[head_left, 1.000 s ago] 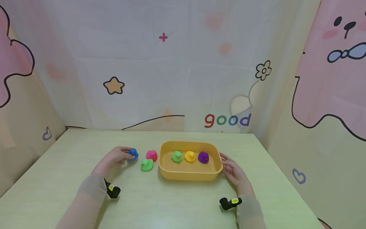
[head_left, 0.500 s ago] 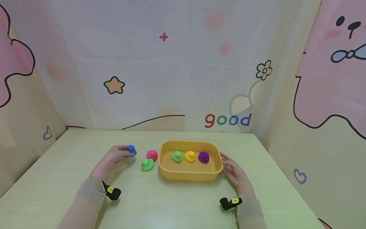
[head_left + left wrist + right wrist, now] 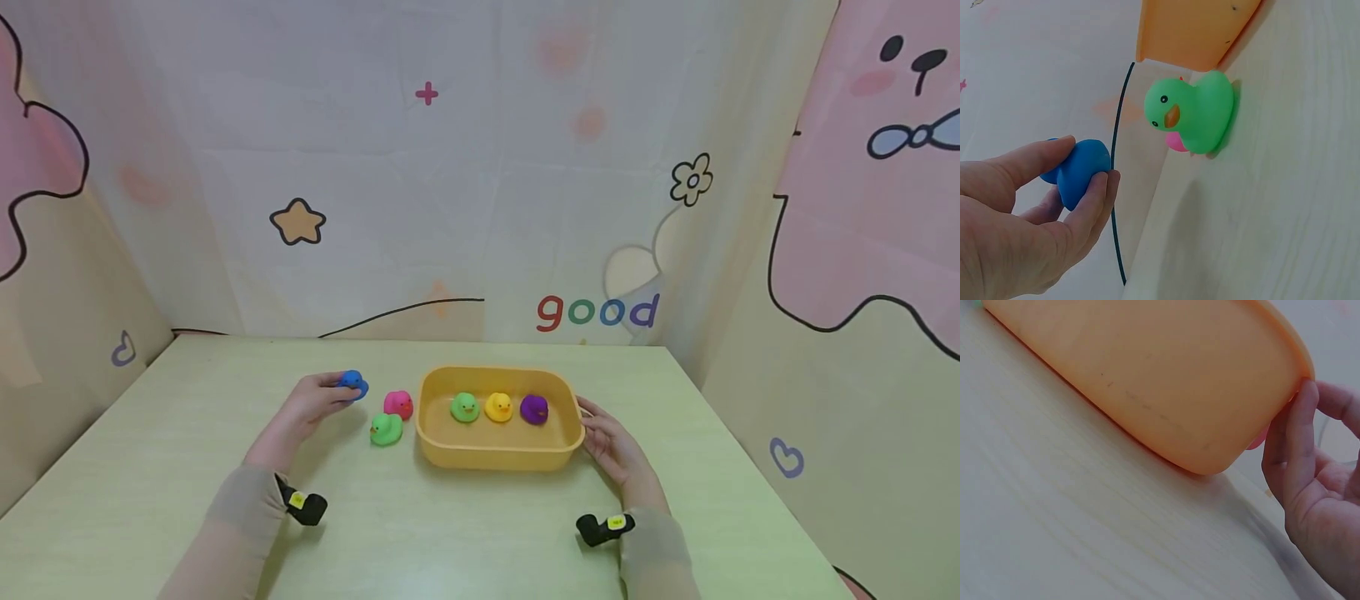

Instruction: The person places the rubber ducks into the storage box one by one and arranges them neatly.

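My left hand (image 3: 309, 406) pinches a blue rubber duck (image 3: 1088, 170) between thumb and fingers, raised above the table left of the others. A pink rubber duck (image 3: 398, 405) and a green rubber duck (image 3: 386, 429) stand on the table between that hand and the yellow plastic bin (image 3: 495, 458). Inside the bin, side by side, sit a second green duck (image 3: 465, 407), a yellow duck (image 3: 498, 407) and a purple duck (image 3: 534, 409). At the bin's right end, my right hand (image 3: 617, 450) holds the rim (image 3: 1300, 356) with its fingertips.
Everything stands on a pale wood-look table (image 3: 450, 533). A printed cloth backdrop (image 3: 375, 183) rises behind it and along both sides. Each wrist wears a black camera mount, the left one (image 3: 307, 507) and the right one (image 3: 603, 529).
My left hand has lifted the blue duck off the table, drawing it slightly left at first, then up and right. The right hand and the bin have stayed in place.
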Motion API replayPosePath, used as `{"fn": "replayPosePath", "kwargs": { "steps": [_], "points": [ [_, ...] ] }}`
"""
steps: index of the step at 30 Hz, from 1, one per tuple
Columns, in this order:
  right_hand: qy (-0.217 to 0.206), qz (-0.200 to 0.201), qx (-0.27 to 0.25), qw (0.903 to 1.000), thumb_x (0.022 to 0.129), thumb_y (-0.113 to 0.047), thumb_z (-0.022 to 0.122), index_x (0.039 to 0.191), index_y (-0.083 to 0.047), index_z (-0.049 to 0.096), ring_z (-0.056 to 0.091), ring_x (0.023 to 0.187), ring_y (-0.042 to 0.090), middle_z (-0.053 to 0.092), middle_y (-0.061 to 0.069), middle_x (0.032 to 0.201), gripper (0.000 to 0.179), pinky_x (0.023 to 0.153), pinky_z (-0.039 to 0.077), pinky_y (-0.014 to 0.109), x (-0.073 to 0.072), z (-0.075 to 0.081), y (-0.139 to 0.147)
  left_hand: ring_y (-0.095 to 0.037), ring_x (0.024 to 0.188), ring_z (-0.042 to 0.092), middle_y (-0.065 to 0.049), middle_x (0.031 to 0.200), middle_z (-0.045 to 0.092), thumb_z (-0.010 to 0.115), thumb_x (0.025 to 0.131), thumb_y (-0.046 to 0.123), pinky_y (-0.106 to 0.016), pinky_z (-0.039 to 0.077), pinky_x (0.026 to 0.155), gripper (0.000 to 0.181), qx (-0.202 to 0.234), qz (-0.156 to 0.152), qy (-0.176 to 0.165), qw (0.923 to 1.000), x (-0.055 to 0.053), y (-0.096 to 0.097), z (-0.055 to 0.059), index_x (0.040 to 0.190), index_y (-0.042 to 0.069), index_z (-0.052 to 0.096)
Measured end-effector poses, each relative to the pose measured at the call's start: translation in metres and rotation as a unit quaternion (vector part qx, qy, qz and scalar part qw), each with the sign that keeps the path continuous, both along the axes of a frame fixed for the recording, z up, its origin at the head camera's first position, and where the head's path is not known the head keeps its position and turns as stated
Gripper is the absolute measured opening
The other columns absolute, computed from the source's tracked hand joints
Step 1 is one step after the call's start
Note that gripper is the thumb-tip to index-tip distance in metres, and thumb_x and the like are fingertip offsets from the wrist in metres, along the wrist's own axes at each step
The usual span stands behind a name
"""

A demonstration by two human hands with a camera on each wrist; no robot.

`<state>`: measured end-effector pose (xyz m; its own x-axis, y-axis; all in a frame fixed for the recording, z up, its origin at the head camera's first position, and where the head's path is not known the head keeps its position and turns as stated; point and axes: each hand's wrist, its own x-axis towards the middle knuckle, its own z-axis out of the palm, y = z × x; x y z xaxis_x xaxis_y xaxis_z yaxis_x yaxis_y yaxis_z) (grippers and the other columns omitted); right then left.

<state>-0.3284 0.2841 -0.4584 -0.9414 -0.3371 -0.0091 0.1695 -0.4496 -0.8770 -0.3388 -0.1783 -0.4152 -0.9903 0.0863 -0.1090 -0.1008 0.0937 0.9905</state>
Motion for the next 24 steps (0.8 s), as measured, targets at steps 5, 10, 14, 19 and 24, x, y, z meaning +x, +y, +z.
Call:
{"fn": "replayPosePath", "kwargs": {
  "steps": [5, 10, 14, 19, 24],
  "points": [
    [-0.002, -0.011, 0.013, 0.9999, 0.1, 0.003, 0.037, 0.121, -0.016, 0.05, 0.065, 0.087, 0.005, 0.064, -0.002, 0.11, 0.031, 0.077, 0.054, 0.015, -0.001, 0.001, 0.0, -0.015, 0.105, 0.062, -0.039, 0.146, 0.033, 0.057, 0.095, -0.001, -0.036, 0.043, 0.102, 0.062, 0.009, 0.007, 0.006, 0.9999, 0.0, 0.012, 0.0, 0.144, -0.019, 0.025],
    [-0.005, -0.015, 0.011, 0.9998, 0.1, 0.003, 0.037, 0.118, -0.017, 0.055, 0.066, 0.085, 0.005, 0.065, -0.002, 0.109, 0.032, 0.076, 0.054, 0.015, -0.001, 0.001, 0.0, -0.032, 0.122, 0.057, -0.035, 0.145, 0.038, 0.059, 0.096, 0.003, -0.038, 0.042, 0.104, 0.061, 0.003, 0.012, 0.007, 0.9999, 0.004, 0.031, 0.004, 0.145, -0.016, 0.028],
    [0.002, -0.007, 0.002, 1.0, 0.1, 0.004, 0.036, 0.118, -0.016, 0.056, 0.066, 0.085, 0.005, 0.065, -0.001, 0.109, 0.033, 0.076, 0.054, 0.015, -0.001, 0.0, 0.0, -0.039, 0.13, 0.049, -0.032, 0.145, 0.04, 0.06, 0.096, 0.005, -0.041, 0.041, 0.107, 0.061, 0.012, 0.013, 0.001, 0.9998, 0.004, 0.049, 0.008, 0.146, -0.013, 0.03],
    [0.009, 0.005, -0.008, 0.9999, 0.1, 0.005, 0.034, 0.118, -0.016, 0.056, 0.066, 0.087, 0.006, 0.065, -0.001, 0.109, 0.035, 0.077, 0.055, 0.015, 0.0, -0.001, 0.001, -0.039, 0.128, 0.051, -0.03, 0.142, 0.042, 0.06, 0.095, 0.004, -0.042, 0.042, 0.108, 0.06, 0.026, 0.012, -0.001, 0.9996, 0.0, 0.073, 0.012, 0.146, -0.01, 0.032],
    [0.013, 0.008, -0.012, 0.9998, 0.1, 0.004, 0.034, 0.118, -0.016, 0.056, 0.066, 0.087, 0.006, 0.065, -0.001, 0.109, 0.035, 0.077, 0.055, 0.016, 0.001, -0.002, 0.001, -0.04, 0.124, 0.055, -0.03, 0.139, 0.046, 0.064, 0.093, 0.004, -0.042, 0.046, 0.103, 0.057, 0.01, 0.007, 0.008, 0.9999, -0.003, 0.102, 0.015, 0.143, -0.008, 0.04]
  ]
}}
